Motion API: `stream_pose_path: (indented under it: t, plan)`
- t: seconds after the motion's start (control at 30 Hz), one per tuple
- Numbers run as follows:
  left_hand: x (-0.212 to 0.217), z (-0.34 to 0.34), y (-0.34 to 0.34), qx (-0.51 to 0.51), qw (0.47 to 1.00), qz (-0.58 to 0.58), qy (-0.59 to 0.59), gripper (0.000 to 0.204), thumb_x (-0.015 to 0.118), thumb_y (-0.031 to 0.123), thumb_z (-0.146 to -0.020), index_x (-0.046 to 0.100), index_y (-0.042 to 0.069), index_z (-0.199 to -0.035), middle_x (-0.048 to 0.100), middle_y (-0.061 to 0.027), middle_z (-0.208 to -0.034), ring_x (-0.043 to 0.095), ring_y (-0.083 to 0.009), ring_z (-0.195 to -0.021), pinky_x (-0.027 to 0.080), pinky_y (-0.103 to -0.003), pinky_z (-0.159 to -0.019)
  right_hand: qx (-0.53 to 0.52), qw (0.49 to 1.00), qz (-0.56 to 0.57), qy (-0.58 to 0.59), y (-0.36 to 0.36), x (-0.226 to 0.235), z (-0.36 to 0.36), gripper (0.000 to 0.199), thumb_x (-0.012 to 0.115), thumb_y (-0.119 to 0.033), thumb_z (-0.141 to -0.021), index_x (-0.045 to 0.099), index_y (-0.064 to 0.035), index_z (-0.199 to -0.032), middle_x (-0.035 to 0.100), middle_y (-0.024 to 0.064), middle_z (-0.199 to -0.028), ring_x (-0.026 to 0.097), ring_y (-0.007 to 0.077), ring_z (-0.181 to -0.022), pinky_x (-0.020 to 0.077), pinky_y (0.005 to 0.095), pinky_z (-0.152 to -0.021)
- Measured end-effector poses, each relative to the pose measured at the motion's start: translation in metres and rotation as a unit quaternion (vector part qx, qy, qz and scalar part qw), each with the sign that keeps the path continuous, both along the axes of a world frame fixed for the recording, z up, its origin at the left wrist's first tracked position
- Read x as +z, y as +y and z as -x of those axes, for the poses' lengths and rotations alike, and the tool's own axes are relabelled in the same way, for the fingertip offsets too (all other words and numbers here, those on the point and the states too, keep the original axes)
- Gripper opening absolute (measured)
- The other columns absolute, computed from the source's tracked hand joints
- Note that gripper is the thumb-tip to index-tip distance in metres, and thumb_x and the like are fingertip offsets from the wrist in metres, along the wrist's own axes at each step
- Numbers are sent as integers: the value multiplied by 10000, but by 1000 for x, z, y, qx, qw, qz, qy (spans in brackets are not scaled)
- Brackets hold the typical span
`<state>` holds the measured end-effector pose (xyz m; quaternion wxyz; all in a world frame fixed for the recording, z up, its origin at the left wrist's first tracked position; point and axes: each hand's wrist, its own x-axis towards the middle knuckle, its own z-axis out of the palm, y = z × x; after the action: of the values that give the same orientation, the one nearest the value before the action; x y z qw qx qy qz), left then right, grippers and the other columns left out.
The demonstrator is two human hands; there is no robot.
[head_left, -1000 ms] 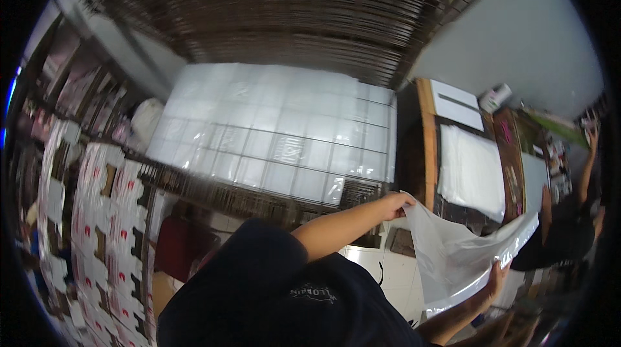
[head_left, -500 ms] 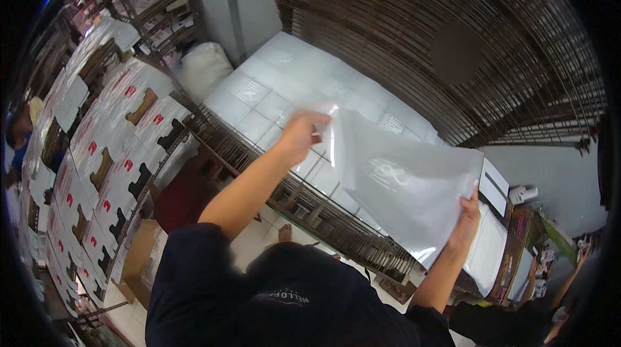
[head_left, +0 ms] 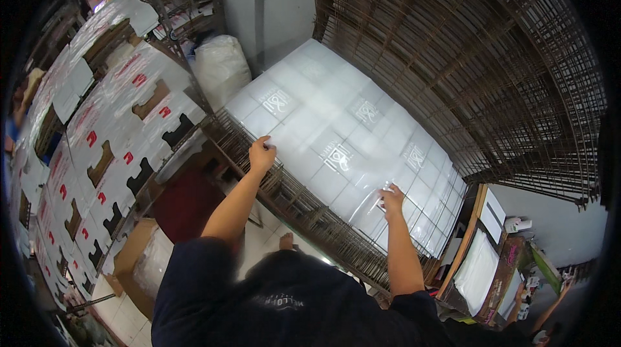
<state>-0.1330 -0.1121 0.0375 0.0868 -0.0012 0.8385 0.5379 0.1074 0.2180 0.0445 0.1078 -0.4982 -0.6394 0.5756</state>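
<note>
Two bare hands showed in the head view, both over a bed of translucent white plastic. At the near left edge of it, the left hand (head_left: 262,155) had its thumb and fingers clamped on the rim of one plastic sheet (head_left: 336,156). Its right hand (head_left: 391,200) partner was bent over the near part of the plastic, fingertips touching the glossy film; whether they were pinched together on it, I cannot tell. That one sheet lay between the hands, on top of other sheets, its lower layers too merged to count. Four clear white prints showed across the plastic. All of it rested on one wire rack (head_left: 323,230), while many more racks (head_left: 453,43) stood on the far side, too dense to number.

One whitish sack (head_left: 222,68) sat at the far left. To the left, white cartons (head_left: 129,120) were piled in several rows, and one open cardboard box (head_left: 132,269) stood near left on the floor (head_left: 103,292). At the right, one white stack (head_left: 477,272) lay on a surface, near one white container (head_left: 517,224). Two forearms (head_left: 553,307) of another person showed beyond.
</note>
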Motion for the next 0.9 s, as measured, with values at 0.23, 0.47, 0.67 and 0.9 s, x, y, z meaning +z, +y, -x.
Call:
stream_pose_path:
  t: [0.23, 0.47, 0.67, 0.9]
  plan:
    - [-12, 16, -10, 8, 988, 86, 127, 377, 648, 114, -710, 594, 45, -1077, 609, -125, -694, 606, -264, -656, 474, -366, -653, -29, 999, -18, -1, -8, -28, 16, 357, 639, -65, -741, 524, -22, -1076, 592, 76, -738, 577, 155, -629, 489, 287, -487]
    - [-12, 23, -10, -6, 988, 94, 121, 361, 651, 111, -714, 596, 42, -1064, 623, -149, -740, 623, -289, -714, 485, -378, -681, -46, 998, -50, -9, -8, -29, 21, 313, 634, -32, -737, 551, -11, -1038, 586, 88, -694, 560, 147, -540, 486, 274, -441]
    - [-20, 26, -8, -12, 986, 102, 134, 353, 664, 120, -709, 610, 33, -1046, 629, -157, -759, 627, -283, -718, 489, -370, -675, -54, 997, -60, -11, -10, -26, 20, 314, 634, -32, -731, 555, -15, -1034, 599, 96, -708, 573, 150, -552, 493, 273, -448]
    - [-18, 26, -7, -14, 983, 106, 148, 363, 674, 97, -694, 605, 24, -1043, 614, -149, -784, 597, -291, -716, 477, -391, -684, -55, 994, -96, -7, -8, -33, 17, 317, 642, -50, -726, 561, -18, -1031, 607, 99, -715, 591, 159, -573, 493, 273, -445]
